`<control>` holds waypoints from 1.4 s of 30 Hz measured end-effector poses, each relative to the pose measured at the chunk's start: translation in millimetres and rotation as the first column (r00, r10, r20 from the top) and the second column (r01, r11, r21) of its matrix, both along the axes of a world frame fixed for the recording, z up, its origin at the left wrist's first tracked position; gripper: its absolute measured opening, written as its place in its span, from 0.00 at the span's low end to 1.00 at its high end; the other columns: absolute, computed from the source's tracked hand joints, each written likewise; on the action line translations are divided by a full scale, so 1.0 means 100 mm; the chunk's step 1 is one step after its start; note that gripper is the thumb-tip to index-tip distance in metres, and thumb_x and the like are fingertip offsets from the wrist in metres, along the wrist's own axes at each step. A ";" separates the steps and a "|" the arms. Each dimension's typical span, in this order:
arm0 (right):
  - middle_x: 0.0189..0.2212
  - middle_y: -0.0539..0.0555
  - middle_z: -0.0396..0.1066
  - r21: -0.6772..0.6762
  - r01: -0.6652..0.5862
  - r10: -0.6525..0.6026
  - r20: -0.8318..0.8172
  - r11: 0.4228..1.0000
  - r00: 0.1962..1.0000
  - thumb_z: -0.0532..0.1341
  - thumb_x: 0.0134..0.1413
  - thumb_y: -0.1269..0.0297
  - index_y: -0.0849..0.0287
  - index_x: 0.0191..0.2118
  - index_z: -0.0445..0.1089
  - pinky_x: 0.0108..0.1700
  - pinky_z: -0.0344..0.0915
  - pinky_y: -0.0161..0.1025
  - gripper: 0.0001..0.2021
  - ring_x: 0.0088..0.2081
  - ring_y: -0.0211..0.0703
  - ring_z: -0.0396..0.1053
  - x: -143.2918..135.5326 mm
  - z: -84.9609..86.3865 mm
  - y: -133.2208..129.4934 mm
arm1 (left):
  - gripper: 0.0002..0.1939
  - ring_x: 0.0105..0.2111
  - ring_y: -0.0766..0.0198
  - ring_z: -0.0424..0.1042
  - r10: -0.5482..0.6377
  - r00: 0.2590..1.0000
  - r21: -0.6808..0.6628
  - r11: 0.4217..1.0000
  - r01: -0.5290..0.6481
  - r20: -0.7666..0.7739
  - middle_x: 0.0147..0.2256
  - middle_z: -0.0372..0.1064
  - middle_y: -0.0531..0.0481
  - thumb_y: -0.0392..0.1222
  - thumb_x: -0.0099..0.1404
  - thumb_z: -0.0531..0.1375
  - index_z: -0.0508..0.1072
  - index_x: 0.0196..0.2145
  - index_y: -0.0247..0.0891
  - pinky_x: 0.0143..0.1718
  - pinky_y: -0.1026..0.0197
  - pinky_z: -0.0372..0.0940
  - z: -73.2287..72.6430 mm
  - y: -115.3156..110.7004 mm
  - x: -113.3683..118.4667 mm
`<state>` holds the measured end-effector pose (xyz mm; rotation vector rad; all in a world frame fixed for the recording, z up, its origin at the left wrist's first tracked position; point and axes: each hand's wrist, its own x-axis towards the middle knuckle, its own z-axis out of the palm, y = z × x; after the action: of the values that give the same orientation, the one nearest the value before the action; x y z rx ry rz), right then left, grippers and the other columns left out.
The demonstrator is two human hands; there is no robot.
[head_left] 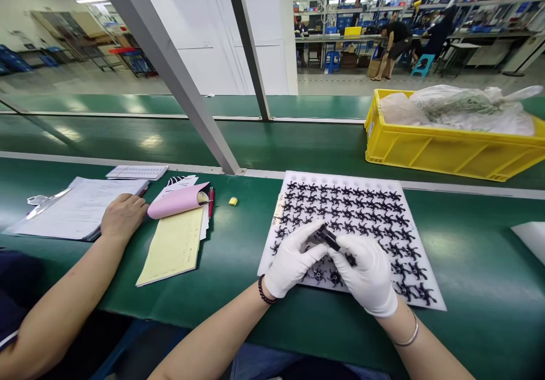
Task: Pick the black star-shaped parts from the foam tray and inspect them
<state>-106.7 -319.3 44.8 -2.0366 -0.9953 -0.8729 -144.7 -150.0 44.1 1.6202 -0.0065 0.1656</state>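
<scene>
Left hand: your gloved left hand [293, 259] is closed around a small black part [327, 237], fingers curled under it, just above the near edge of the white tray [430, 303].
Right hand: your gloved right hand [369, 275] meets the left at that same black part, fingertips pinched together on its right end; both hands are clamped on it.
Where the part is: held between the two hands, over the near-left portion of the tray, clear of the rows.
Tray: it lies on the green bench [238, 255] towards the near edge, filled with rows of small black impellers [361, 209]; the far row of pockets looks unfilled.
Doing this step well: judging from the grip, keep the piece low over the tray so a slip lands on it, not the bench. Hold by the body, not the thin blades, which look easy to bend. Keep your wrists off the near rows so you do not knock seated pieces loose.
Neighbour: another person's bare hand [123, 215] rests on a clipboard of papers [76, 209] at the bench's left, beside a yellow-and-pink form pad [176, 238]; stay out of that space.
Far right: a yellow crate [447, 150] holds plastic-bagged goods.
Writing: there is handwriting along the tray's left edge and print on the forms, both too small to read. No brand shows.
</scene>
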 end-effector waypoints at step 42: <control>0.41 0.59 0.71 0.026 -0.059 0.057 0.074 0.998 0.996 0.55 0.63 0.69 0.62 0.50 0.63 0.40 0.70 0.41 0.11 0.41 0.43 0.70 -0.08 -0.03 0.10 | 0.23 0.40 0.60 0.73 0.097 0.995 -0.208 0.974 -0.093 0.012 0.38 0.73 0.46 0.51 0.51 0.70 0.72 0.40 0.36 0.43 0.61 0.70 -0.04 0.00 0.01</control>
<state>-114.7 -309.6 41.5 -1.9548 -1.0711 -0.9312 -144.1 -150.3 39.6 1.4112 0.0690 0.2504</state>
